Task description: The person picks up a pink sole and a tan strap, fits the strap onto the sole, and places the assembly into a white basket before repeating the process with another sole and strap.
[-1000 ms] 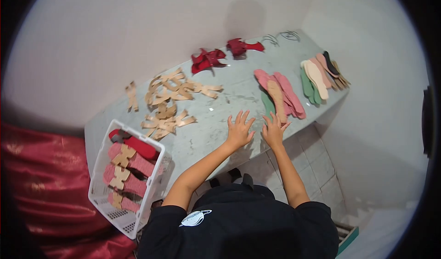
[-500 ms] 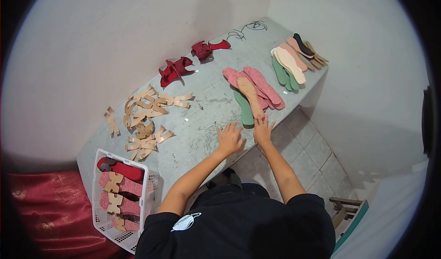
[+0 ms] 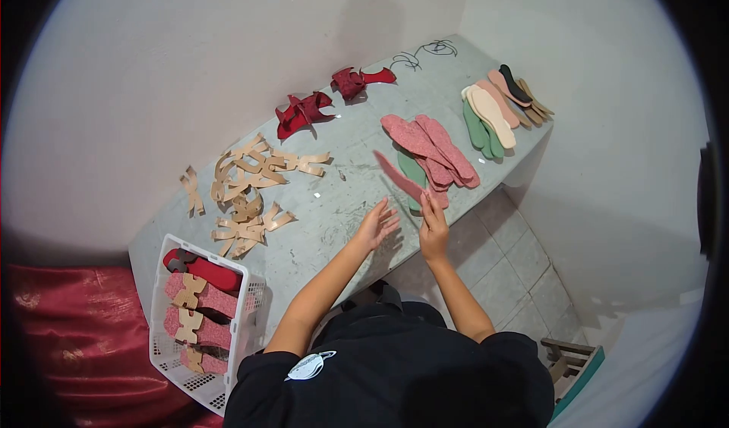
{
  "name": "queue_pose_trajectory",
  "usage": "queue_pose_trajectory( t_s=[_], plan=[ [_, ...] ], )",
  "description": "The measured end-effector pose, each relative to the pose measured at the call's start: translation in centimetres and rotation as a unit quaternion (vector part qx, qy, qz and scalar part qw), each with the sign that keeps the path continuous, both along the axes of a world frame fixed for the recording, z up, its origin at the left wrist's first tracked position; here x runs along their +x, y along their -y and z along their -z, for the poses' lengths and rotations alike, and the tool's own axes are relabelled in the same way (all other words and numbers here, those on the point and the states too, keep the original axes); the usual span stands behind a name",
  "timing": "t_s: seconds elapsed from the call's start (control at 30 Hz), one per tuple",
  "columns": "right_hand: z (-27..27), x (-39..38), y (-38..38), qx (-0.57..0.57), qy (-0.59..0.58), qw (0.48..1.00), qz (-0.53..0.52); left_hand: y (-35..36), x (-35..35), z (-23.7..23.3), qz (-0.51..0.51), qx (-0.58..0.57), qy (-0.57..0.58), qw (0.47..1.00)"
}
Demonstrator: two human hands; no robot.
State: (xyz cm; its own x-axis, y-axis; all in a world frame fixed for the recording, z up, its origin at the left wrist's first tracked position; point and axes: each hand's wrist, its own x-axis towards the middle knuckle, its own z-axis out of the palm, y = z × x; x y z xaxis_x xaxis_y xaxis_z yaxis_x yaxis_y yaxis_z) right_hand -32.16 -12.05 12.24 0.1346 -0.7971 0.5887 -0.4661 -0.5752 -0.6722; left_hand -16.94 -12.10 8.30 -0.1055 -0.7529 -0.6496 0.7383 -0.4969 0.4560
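Observation:
My right hand (image 3: pixel 433 231) grips the heel end of a thin pink insole (image 3: pixel 396 174), which is tilted up off the table. Left of it, my left hand (image 3: pixel 377 225) is raised with its fingers apart and holds nothing. A green insole (image 3: pixel 411 171) lies partly hidden behind the held one. Just beyond, several speckled pink insoles (image 3: pixel 437 146) are stacked loosely on the grey table (image 3: pixel 342 223).
Tan strap pieces (image 3: pixel 247 181) lie at the left, red pieces (image 3: pixel 302 114) along the wall, black wire (image 3: pixel 439 47) at the far end. Cream and green insoles (image 3: pixel 493 115) are at the right. A white basket (image 3: pixel 248 306) holds sandals at the lower left.
The insole that lay tan side up at my right hand is now lifted and turned, showing pink. My left hand has risen off the table. The whole view has shifted slightly.

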Motion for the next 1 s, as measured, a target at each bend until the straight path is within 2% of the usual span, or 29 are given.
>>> queue_pose_trajectory(
  t_s=[0.03, 0.07, 0.13, 0.2, 0.27, 0.33, 0.5, 0.63, 0.73, 0.8, 0.87, 0.93, 1.0],
  plan=[
    [-0.3, 0.7, -0.6, 0.03, 0.08, 0.996, -0.024, 0.0, 0.3, 0.1, -0.005, 0.0, 0.0, 1.0],
    [-0.2, 1.4, -1.1, 0.03, 0.08, 0.996, -0.03, 0.0, 0.5, 0.1, -0.027, 0.001, -0.04, 0.999],
    [0.1, 2.5, -2.3, 0.08, 0.193, 0.977, -0.044, -0.3, 1.0, 0.7, -0.058, 0.002, -0.079, 0.995],
    [0.7, 3.5, -3.5, 0.097, 0.196, 0.973, -0.076, -1.0, 1.5, 0.8, -0.136, -0.135, -0.038, 0.981],
    [1.4, 4.6, -4.7, 0.188, 0.281, 0.932, -0.132, -1.9, 2.1, 0.3, -0.186, -0.147, -0.035, 0.971],
    [2.2, 5.4, -5.0, 0.221, 0.306, 0.91, -0.171, -2.6, 3.0, 0.2, -0.268, -0.184, -0.005, 0.946],
    [4.4, 6.9, -5.9, 0.32, 0.348, 0.854, -0.219, -5.2, 6.0, 0.0, -0.304, -0.181, 0.038, 0.935],
    [5.7, 7.9, -6.7, 0.375, 0.32, 0.826, -0.274, -7.9, 8.0, 0.5, -0.323, -0.155, 0.094, 0.929],
    [6.2, 9.0, -7.2, 0.392, 0.27, 0.829, -0.293, -10.2, 9.7, 0.8, -0.34, -0.166, 0.145, 0.914],
    [6.6, 9.8, -7.1, 0.339, 0.151, 0.876, -0.307, -11.9, 10.8, 0.9, -0.343, -0.151, 0.187, 0.908],
    [6.7, 10.8, -6.8, 0.323, 0.121, 0.882, -0.323, -13.5, 11.7, 0.9, -0.345, -0.135, 0.225, 0.901],
    [6.2, 12.1, -6.3, 0.304, 0.092, 0.886, -0.339, -15.1, 12.6, 1.0, -0.366, -0.127, 0.297, 0.873],
    [5.4, 13.6, -5.5, 0.239, 0.028, 0.902, -0.357, -16.3, 13.3, 1.0, -0.392, -0.14, 0.337, 0.844]
  ],
)
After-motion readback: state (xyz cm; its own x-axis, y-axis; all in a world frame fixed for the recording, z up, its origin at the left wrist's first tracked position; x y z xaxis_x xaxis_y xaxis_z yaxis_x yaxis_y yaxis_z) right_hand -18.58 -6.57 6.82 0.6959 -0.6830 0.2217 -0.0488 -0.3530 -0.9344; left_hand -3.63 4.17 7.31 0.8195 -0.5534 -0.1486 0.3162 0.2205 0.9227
